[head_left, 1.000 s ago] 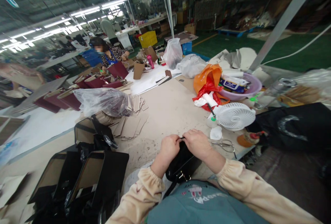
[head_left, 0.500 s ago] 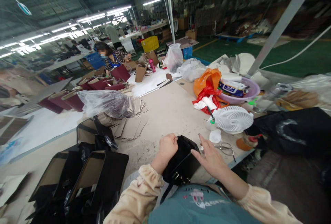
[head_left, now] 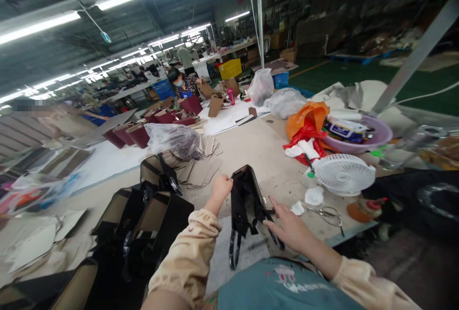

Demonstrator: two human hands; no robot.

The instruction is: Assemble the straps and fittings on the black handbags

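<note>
A black handbag [head_left: 247, 190] stands on the table in front of me, its mouth turned up toward me and loose black lining showing. A glossy strap [head_left: 234, 250] loops down from its near side. My left hand [head_left: 220, 189] is closed on the bag's upper left rim. At the right side, beside a small metal fitting, my right hand [head_left: 290, 226] has its thumb and fingers stretched apart. Its fingertips are at the bag's edge; whether they press on it I cannot tell.
More black bags [head_left: 161, 219] stand at left, near stacked beige boards [head_left: 199, 171]. To the right are a white fan [head_left: 344, 174], scissors [head_left: 330, 214], an orange-brown bottle [head_left: 364, 209] and a purple basin [head_left: 383, 133]. Maroon bags [head_left: 138, 135] and a co-worker [head_left: 184, 85] are farther back.
The handbag has turned so its mouth and lining face me, and its strap hangs toward me. My right hand has come away from inside the rim to its right side. The view has swung left.
</note>
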